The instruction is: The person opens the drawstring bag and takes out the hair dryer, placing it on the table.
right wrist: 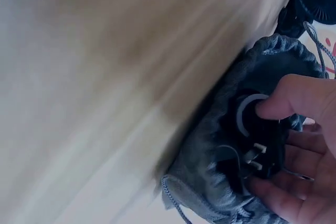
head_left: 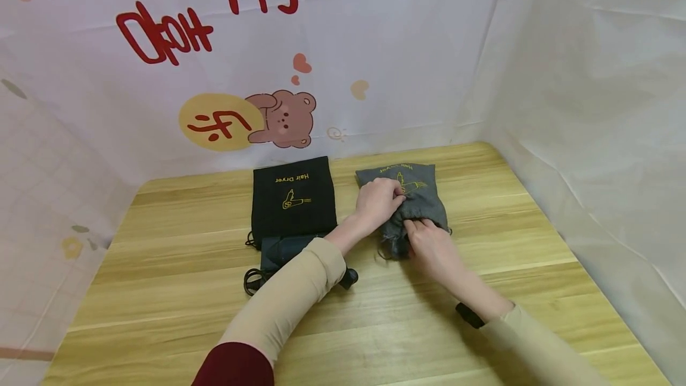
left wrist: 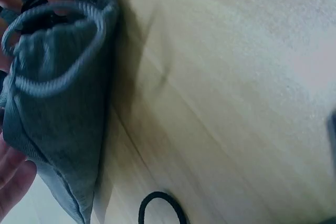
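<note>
A grey drawstring pouch (head_left: 430,204) printed with "Hair Dryer" and a yellow dryer drawing lies at the table's right half, its mouth facing me. My left hand (head_left: 377,200) grips the pouch's upper left side with curled fingers. Inside the mouth are the fingers of my right hand (head_left: 433,250). In the right wrist view, that hand's thumb presses a black hair dryer (right wrist: 266,134) with a pale ring, fingers on its other side. A two-prong plug (right wrist: 256,156) shows beside it. Most of the dryer is hidden in the pouch.
Left of my left hand lies a black pouch (head_left: 293,210) with the same kind of print. A second dark hair dryer (head_left: 292,247) with a looped cord (head_left: 252,280) lies under my left forearm, partly covered. White printed cloth (head_left: 418,76) stands behind the wooden table (head_left: 177,243).
</note>
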